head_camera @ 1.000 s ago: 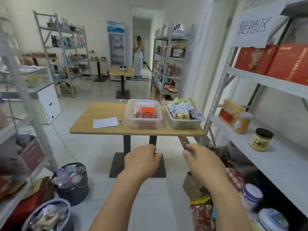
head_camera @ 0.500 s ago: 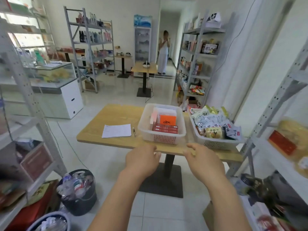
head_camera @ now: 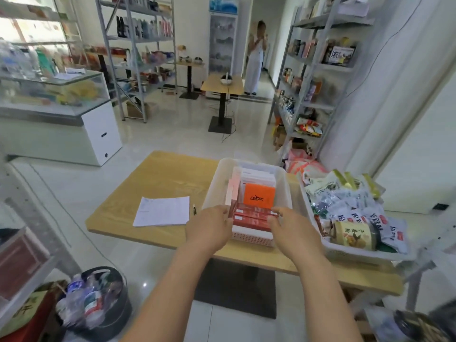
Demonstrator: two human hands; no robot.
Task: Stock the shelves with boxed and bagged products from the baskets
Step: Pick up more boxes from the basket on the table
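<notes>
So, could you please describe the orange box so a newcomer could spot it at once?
On the near table, look in the left basket, the one holding boxes. The orange box sits mid-basket, behind the red boxes. It alone is orange, with a black mark on top.

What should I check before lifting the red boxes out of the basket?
1. Left hand and right hand flank the red boxes: ok.
2. Grip closed on the boxes: cannot tell; the hands' backs hide it.
3. Orange box clear of the stack: cannot tell; it lies just behind.
4. Upright pink box clear of left fingers: not ok; it seems to touch them.
5. Basket fully on the table: ok.
</notes>
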